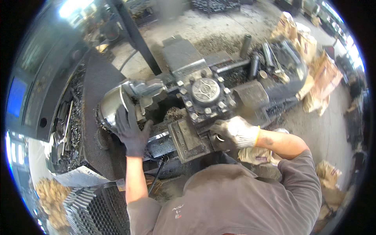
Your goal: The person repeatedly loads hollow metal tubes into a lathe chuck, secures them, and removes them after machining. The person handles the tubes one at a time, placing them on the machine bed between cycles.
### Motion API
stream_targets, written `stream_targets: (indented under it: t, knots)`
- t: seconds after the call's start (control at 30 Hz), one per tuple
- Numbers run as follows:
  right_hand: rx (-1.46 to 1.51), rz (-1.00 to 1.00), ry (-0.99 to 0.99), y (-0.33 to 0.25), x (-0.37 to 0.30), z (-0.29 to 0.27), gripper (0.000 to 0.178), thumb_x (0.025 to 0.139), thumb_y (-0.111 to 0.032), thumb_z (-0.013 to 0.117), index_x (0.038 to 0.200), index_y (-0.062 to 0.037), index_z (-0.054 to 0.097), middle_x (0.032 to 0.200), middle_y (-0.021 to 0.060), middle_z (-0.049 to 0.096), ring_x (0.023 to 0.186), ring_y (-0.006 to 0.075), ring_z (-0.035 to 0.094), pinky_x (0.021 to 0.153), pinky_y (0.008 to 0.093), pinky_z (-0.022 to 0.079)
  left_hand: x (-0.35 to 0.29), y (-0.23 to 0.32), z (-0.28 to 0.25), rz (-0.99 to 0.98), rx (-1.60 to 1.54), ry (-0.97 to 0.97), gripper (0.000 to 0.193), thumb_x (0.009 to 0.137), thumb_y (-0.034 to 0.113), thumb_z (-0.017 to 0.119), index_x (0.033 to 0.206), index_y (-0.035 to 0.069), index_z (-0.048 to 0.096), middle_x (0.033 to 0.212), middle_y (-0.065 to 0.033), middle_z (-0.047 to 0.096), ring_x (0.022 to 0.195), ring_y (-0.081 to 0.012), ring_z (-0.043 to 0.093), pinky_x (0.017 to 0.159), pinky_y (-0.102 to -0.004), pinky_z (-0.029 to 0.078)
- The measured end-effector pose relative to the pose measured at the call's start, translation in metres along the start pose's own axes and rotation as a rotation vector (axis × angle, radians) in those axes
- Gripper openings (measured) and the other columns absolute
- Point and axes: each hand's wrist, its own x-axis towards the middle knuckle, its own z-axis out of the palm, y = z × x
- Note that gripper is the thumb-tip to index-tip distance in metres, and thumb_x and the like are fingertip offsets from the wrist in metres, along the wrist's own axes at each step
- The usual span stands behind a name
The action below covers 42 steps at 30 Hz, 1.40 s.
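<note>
My left hand (131, 135), in a dark grey glove, lies against the shiny round chuck (113, 105) of a lathe. Its fingers are stretched out and the thumb stands apart. Stepped metal jaws (150, 94) stick out from the chuck's right side. My right hand (233, 133), in a white knit glove with dark fingers, is closed at the near right side of the tool post (206, 91). What those fingers hold is dark and partly hidden. Bolts ring the tool post's round top. A flat, dirty slide plate (188, 141) sits between my hands.
Metal chips and a long rod (67, 119) lie in a trough at the left. A control panel with a blue screen (16, 97) stands beyond it. Dark cylinders (254, 64) stand on the machine's right end, near paper sacks (323, 82). Stacked tubes (88, 211) are at lower left.
</note>
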Motion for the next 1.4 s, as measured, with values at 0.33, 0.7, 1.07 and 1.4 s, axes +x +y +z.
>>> stream_targets:
  t: [0.33, 0.7, 1.07, 1.4]
  knots:
    - [-0.235, -0.186, 0.104, 0.080, 0.166, -0.135, 0.033, 0.080, -0.014, 0.077, 0.111, -0.0035, 0.069, 0.083, 0.0134, 0.074, 0.077, 0.0296, 0.076, 0.069, 0.0421, 0.063, -0.263, -0.034, 0.077, -1.392, -1.449, 0.234, 0.050, 0.105, 0.036, 0.064, 0.143, 0.005, 0.061, 0.121, -0.0118, 0.071, 0.102, -0.0266, 0.071, 0.088, -0.0386, 0.059]
    - [0.120, 0.004, -0.456, 0.176, 0.241, -0.059, 0.035, 0.085, -0.017, 0.080, 0.116, -0.0008, 0.075, 0.083, 0.0131, 0.077, 0.067, 0.0210, 0.070, 0.059, 0.0398, 0.053, -0.308, -0.095, 0.017, -1.811, -1.561, 0.762, 0.042, 0.104, 0.052, 0.057, 0.107, 0.010, 0.066, 0.097, -0.0032, 0.064, 0.094, -0.0227, 0.063, 0.075, -0.0375, 0.053]
    - [0.044, -0.112, -0.367, 0.227, 0.269, -0.002, 0.030, 0.098, -0.013, 0.066, 0.126, -0.0027, 0.070, 0.091, 0.0141, 0.076, 0.073, 0.0205, 0.070, 0.062, 0.0393, 0.054, -0.318, -0.116, 0.009, -1.700, -1.803, 0.529, 0.038, 0.099, 0.048, 0.064, 0.076, 0.021, 0.052, 0.069, 0.0034, 0.050, 0.066, -0.0170, 0.050, 0.069, -0.0375, 0.048]
    - [-0.091, -0.014, -0.472, 0.194, 0.263, -0.036, 0.053, 0.094, -0.016, 0.072, 0.145, -0.0074, 0.060, 0.106, 0.0178, 0.078, 0.079, 0.0249, 0.075, 0.068, 0.0395, 0.059, -0.326, -0.124, 0.024, -1.685, -1.842, 0.598, 0.044, 0.107, 0.057, 0.054, 0.080, 0.022, 0.054, 0.064, 0.0082, 0.048, 0.060, -0.0131, 0.047, 0.057, -0.0303, 0.036]
